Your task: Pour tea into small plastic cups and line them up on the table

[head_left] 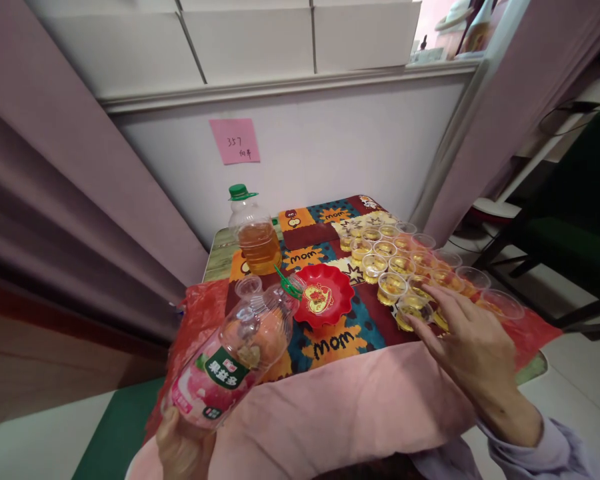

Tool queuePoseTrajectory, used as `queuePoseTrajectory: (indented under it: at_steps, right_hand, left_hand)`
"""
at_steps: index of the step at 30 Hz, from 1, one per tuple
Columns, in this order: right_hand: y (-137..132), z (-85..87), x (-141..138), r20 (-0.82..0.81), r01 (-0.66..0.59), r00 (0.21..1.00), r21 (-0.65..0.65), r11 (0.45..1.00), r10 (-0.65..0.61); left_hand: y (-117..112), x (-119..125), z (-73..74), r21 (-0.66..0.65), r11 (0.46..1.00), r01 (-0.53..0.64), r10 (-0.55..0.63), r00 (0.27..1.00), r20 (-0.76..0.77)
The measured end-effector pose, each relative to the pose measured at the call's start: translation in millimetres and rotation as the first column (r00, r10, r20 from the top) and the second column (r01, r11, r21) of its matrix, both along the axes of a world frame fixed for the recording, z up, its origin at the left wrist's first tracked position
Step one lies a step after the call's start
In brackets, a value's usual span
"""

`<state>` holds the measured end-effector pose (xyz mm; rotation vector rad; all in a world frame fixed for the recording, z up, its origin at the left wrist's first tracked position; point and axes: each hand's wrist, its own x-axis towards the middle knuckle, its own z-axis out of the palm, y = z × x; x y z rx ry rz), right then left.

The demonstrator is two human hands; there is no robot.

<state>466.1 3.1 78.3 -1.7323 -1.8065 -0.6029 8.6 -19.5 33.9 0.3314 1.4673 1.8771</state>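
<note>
My left hand is closed around the lower end of a large clear plastic bottle with a pink and green fruit label. That bottle is tilted, its uncapped mouth pointing up and away; whether liquid is inside I cannot tell. A green plastic piece shows beside its shoulder. At the right, the thumb and index finger of my right hand pinch the rim of a small clear plastic cup in the nearest row. Several similar cups stand close together around it, many with yellowish liquid inside.
A second bottle, green-capped and part full of amber liquid, stands upright at the back left. A red scalloped dish sits mid-table on the patterned cloth. Red plastic sheeting hangs over the left edge. A wall rises behind.
</note>
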Motion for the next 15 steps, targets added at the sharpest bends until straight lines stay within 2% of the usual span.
queuePoseTrajectory:
  at_steps: [3,6,8,10,12,15]
  right_hand:
    - [15,-2.0,-25,-0.077,-0.228,0.968,0.126,0.965,0.238]
    - [49,-16.3,-64,-0.171,-0.473,0.864,0.052,0.880,0.474]
    - [78,-25.6,-95,-0.318,-0.619,0.749,-0.026,0.785,0.581]
    - [110,-30.5,-125,-0.495,-0.710,0.645,-0.108,0.696,0.582]
    - [139,-30.3,-155,-0.551,-0.725,0.641,-0.209,0.656,0.534]
    - [172,-25.8,-193,-0.554,-0.773,0.609,-0.257,0.580,0.567]
  left_hand:
    - [1,-2,-4.1,0.034,0.999,0.013,-0.012,1.000,-0.026]
    - [1,0,-6.1,0.064,0.998,-0.009,0.011,0.999,-0.036]
    - [0,1,-7.0,0.075,0.996,-0.041,0.043,0.999,-0.030]
    - [-2,2,-7.9,0.069,0.996,-0.054,0.056,0.998,-0.019]
    - [-4,1,-8.5,0.053,0.998,-0.041,0.042,0.999,-0.008]
    - [-5,1,-9.3,0.057,0.998,-0.014,0.014,1.000,-0.005]
